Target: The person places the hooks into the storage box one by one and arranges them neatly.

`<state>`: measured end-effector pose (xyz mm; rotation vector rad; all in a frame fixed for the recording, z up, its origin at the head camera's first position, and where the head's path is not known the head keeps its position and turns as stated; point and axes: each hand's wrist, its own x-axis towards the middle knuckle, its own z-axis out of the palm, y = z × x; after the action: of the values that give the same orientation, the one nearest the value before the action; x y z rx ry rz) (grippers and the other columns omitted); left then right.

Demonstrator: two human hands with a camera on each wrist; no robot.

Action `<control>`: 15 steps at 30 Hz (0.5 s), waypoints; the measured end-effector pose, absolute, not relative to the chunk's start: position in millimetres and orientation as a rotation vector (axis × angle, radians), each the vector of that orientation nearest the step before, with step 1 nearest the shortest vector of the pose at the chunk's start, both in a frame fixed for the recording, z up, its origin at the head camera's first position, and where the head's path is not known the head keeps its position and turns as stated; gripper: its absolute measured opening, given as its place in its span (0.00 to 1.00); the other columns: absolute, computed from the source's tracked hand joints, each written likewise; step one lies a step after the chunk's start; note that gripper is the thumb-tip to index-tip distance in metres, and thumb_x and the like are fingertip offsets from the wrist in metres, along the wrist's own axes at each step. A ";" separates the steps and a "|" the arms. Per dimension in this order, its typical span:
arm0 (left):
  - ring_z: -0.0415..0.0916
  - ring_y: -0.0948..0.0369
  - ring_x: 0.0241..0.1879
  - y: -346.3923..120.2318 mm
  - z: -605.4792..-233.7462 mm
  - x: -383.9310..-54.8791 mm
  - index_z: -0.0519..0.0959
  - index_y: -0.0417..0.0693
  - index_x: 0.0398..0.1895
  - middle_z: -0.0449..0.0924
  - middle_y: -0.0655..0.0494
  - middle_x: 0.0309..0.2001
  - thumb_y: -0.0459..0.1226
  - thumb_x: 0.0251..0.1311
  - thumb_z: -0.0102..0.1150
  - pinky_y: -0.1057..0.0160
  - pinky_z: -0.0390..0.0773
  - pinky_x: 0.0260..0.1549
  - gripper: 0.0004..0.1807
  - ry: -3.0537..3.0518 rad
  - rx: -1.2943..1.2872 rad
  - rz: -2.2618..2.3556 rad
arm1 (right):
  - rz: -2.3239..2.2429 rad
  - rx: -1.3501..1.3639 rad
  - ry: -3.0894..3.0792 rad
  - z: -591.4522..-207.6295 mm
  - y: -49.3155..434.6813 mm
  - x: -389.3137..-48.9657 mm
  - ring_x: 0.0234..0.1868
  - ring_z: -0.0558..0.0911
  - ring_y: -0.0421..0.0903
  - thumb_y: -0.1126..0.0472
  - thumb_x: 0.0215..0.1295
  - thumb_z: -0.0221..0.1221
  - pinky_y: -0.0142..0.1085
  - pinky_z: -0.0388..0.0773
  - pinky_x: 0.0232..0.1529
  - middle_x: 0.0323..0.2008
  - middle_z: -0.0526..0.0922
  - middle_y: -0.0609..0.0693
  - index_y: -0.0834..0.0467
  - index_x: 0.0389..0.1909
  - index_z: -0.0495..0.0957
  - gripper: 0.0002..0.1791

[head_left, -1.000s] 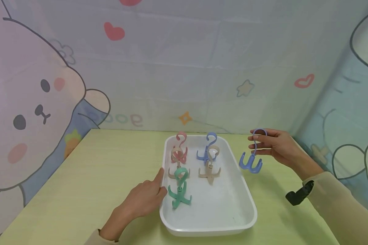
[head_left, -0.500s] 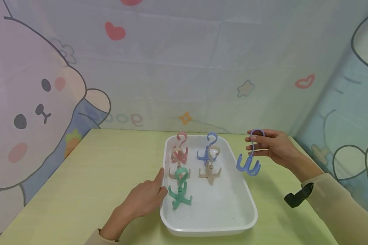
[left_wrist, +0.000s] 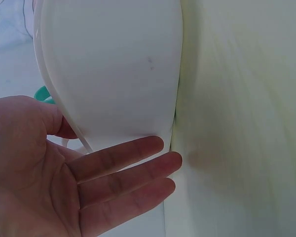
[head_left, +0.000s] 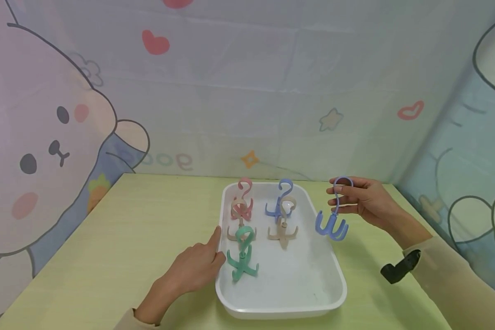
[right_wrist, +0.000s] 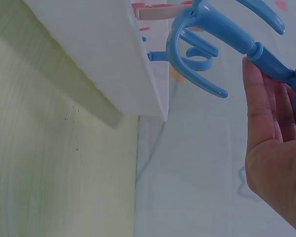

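My right hand (head_left: 365, 199) pinches a blue four-pronged hook hanger (head_left: 332, 227) by its curved top, prongs pointing down, over the right rim of a white tray (head_left: 288, 311). In the right wrist view the stem of the blue hanger (right_wrist: 227, 29) lies along the fingertips. My left hand (head_left: 198, 268) touches the tray's left rim with index finger extended and thumb at the rim; in the left wrist view three straight fingers (left_wrist: 123, 160) lie by the outer wall. Inside the tray stand a green hanger (head_left: 242, 263), a pink one (head_left: 242, 211), another blue one (head_left: 278, 208) and two beige hangers (head_left: 282, 233).
The tray stands on a pale yellow-green table (head_left: 86, 256). Behind it hangs a printed cloth (head_left: 272, 91) with cartoon figures, and the cloth also covers the right side. A black strap piece (head_left: 400, 268) sits at the right sleeve.
My right hand has moved slightly left and down with the blue hanger, bringing its prongs over the tray's right rim. The left hand and tray have stayed put.
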<state>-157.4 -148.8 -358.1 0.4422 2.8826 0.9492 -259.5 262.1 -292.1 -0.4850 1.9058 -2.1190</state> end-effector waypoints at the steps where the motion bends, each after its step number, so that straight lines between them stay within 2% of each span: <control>1: 0.65 0.61 0.17 -148.6 -358.0 -157.3 0.54 0.36 0.84 0.73 0.57 0.20 0.39 0.74 0.45 0.62 0.61 0.18 0.37 2.882 0.444 0.947 | -2.118 -0.487 1.907 -292.0 261.5 -259.3 0.41 0.93 0.48 0.70 0.78 0.55 0.43 0.88 0.46 0.43 0.93 0.50 0.52 0.49 0.90 0.16; 15: 0.65 0.61 0.17 -149.0 -358.4 -157.4 0.54 0.37 0.84 0.73 0.57 0.21 0.39 0.74 0.45 0.62 0.61 0.18 0.37 2.884 0.439 0.951 | -2.073 -0.497 1.907 -297.7 248.6 -252.2 0.40 0.93 0.47 0.70 0.78 0.53 0.43 0.88 0.45 0.44 0.92 0.50 0.51 0.49 0.89 0.17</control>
<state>-157.4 -149.0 -358.4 0.4391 2.8844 0.9510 -252.2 248.6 -297.7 -0.4973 1.9066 -2.0727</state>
